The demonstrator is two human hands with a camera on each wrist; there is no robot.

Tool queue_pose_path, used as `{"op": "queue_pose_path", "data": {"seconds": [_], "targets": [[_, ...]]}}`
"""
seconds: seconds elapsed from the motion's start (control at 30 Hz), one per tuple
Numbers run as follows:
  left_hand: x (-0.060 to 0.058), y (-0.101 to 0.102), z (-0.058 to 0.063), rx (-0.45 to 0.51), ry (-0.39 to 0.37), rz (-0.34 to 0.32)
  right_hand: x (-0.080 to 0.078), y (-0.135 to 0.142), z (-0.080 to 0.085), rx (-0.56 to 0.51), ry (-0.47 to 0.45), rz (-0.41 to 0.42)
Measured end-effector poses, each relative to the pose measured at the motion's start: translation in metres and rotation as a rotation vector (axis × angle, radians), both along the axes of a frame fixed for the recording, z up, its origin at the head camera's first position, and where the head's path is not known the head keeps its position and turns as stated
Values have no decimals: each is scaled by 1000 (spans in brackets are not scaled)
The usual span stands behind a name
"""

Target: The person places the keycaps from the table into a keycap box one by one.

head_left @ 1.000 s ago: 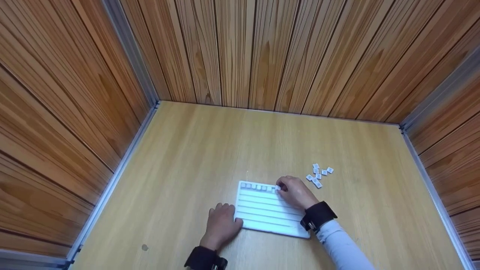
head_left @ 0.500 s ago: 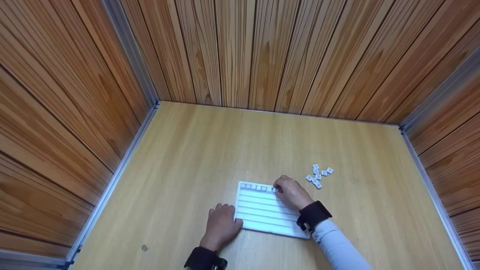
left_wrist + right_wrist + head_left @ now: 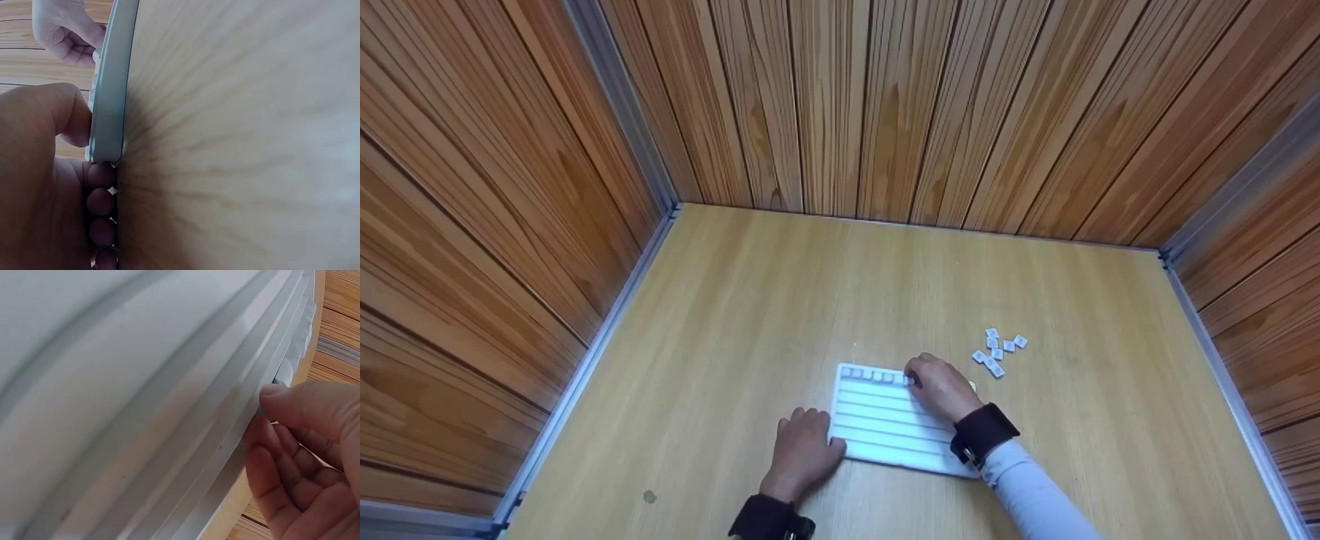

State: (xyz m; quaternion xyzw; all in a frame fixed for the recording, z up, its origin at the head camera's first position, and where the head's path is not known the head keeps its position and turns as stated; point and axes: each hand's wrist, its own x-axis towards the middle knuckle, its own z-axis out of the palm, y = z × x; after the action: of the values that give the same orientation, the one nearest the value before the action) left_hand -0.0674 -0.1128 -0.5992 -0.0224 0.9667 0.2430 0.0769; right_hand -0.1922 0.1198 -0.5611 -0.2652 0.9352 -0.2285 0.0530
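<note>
A white ridged board (image 3: 877, 424) lies on the table, with a row of small white tiles (image 3: 872, 374) along its far groove. My left hand (image 3: 802, 450) holds the board's near left corner; in the left wrist view its bent thumb presses the board (image 3: 109, 107) and its fingertips meet the edge. My right hand (image 3: 945, 386) pinches a small white tile (image 3: 910, 381) at the right end of the row. In the right wrist view thumb and forefinger meet at the board's far edge, mostly hiding that tile.
Several loose white tiles (image 3: 994, 352) lie in a cluster on the table (image 3: 810, 292), right of the board. Something small and yellowish (image 3: 973, 385) shows just behind my right hand. Wood-panelled walls (image 3: 840, 105) stand at the back and both sides.
My right hand has shifted slightly left along the far groove, bringing the pinched tile against the row. The left hand and the board stay in place.
</note>
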Motion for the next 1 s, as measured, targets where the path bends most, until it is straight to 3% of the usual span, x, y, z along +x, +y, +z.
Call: {"op": "queue_pose_path", "data": {"seconds": [0.3, 0.7, 1.0], "targets": [[-1, 0, 0, -4, -16, 9, 1, 2, -3, 1, 61, 46], [-2, 2, 0, -3, -29, 15, 1, -3, -2, 39, 116, 28], [-1, 1, 0, 2, -33, 8, 1, -4, -2, 46, 33, -22]]}}
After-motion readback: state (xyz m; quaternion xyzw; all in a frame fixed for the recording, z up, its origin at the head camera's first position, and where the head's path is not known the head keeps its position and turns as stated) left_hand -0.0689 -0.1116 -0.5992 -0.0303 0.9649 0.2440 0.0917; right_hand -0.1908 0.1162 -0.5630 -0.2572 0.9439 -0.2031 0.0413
